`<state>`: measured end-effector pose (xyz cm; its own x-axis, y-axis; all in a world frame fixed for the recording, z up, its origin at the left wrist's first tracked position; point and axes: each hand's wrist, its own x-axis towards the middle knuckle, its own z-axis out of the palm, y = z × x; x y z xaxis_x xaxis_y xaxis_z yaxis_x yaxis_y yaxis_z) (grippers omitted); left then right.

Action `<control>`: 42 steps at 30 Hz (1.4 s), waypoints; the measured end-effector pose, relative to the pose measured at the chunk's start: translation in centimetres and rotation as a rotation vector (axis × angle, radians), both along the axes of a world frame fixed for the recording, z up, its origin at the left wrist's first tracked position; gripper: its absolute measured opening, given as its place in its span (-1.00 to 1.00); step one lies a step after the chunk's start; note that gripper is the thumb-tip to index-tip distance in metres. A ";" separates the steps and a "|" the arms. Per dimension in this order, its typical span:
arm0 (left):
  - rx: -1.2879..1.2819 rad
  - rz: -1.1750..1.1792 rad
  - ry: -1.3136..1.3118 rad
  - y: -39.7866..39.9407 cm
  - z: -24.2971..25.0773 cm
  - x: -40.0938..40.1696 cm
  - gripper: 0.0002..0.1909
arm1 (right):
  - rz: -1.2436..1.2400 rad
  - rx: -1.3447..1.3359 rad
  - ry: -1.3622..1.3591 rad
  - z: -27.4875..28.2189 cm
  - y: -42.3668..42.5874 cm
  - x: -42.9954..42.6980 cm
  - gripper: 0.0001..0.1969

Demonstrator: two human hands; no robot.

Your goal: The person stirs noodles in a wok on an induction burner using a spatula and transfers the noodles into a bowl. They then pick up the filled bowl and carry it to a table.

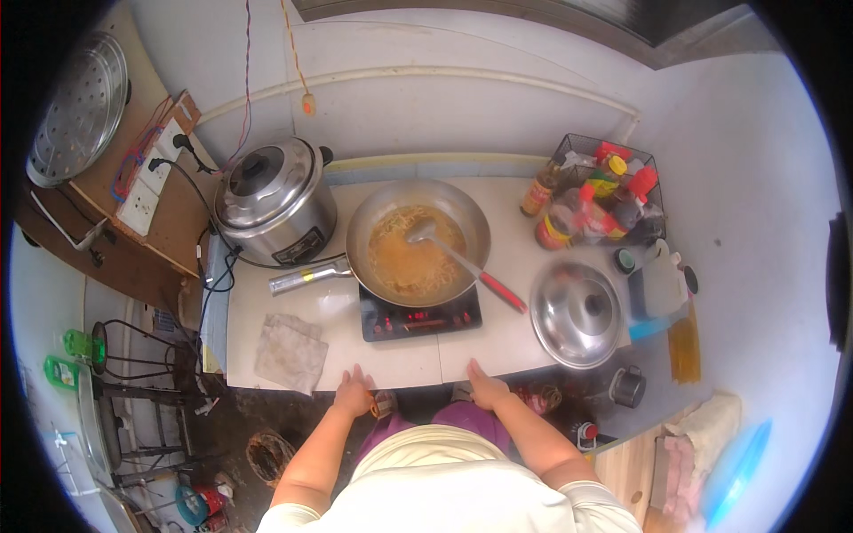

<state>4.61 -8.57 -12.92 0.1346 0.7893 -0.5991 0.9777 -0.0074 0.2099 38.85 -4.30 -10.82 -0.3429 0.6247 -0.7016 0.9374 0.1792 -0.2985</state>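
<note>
My left hand is at the front edge of the pale countertop, just right of a folded grey cloth. Farther right along that edge is my right hand, thumb and fingers apart. I see nothing held in either hand. Before me a steel wok sits on a black induction cooker with lit red digits. Noodles in brownish broth fill its bottom. A metal cooking spoon leans in the wok, its red handle over the rim toward the right. The wok's metal handle points left.
A steel electric cooker stands back left, its cord crossing behind the wok handle. Power sockets are at far left. On the right are a domed steel lid, a wire basket of condiment bottles and a white jug.
</note>
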 end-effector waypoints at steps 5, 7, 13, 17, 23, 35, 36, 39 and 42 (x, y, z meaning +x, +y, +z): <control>-0.013 0.034 -0.009 0.0 -0.1 0.1 -0.36 | -0.005 -0.015 0.000 0.1 0.1 -0.1 -0.20; -0.008 0.019 -0.003 0.0 -0.3 0.1 -0.36 | -0.006 -0.007 0.006 0.0 0.0 0.0 -0.20; -0.001 -0.001 0.002 0.0 -0.2 0.3 -0.39 | -0.005 -0.013 0.016 0.2 0.0 0.0 -0.20; -0.014 0.037 -0.017 0.1 0.2 0.5 -0.40 | -0.006 -0.020 0.015 0.4 0.1 0.1 -0.19; -0.037 0.018 0.006 0.3 0.7 0.7 -0.42 | -0.001 -0.026 0.023 0.7 0.2 0.0 -0.20; -0.039 0.020 0.002 0.3 0.8 0.8 -0.43 | 0.015 -0.029 0.033 0.4 0.3 0.2 -0.19; -0.039 0.020 0.002 0.4 0.9 0.8 -0.43 | 0.015 -0.030 0.037 0.4 0.3 0.2 -0.19; -0.040 0.019 -0.007 0.4 1.1 0.9 -0.42 | 0.009 -0.039 0.030 0.6 0.3 0.2 -0.19; -0.044 0.034 -0.010 0.4 0.7 0.7 -0.42 | 0.009 -0.044 0.036 0.5 0.3 0.2 -0.19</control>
